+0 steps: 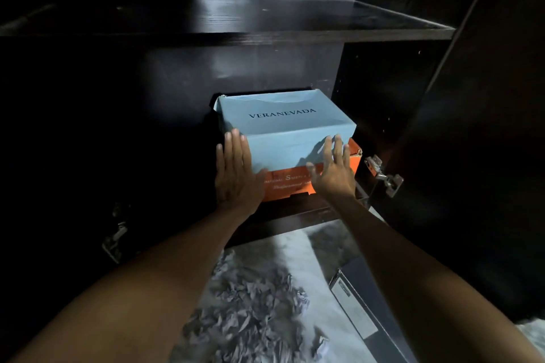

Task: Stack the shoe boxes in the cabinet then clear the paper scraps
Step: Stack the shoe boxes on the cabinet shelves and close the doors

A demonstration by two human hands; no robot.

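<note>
A light blue shoe box point(283, 124) marked VERANEVADA rests on an orange shoe box point(295, 186) on the bottom shelf of a dark cabinet point(265, 35). My left hand point(236, 174) lies flat, fingers spread, against the left front corner of the two boxes. My right hand point(334, 169) is open with fingers apart at the right front of the blue box, touching or just off it. Crumpled grey paper scraps point(250, 312) lie on the floor below, between my forearms.
A dark shoe box point(362, 303) with a white label lies on the floor at lower right, partly under my right arm. The open cabinet door point(472, 156) stands at right with metal hinges point(383, 175). An upper shelf spans the cabinet. The left side is in deep shadow.
</note>
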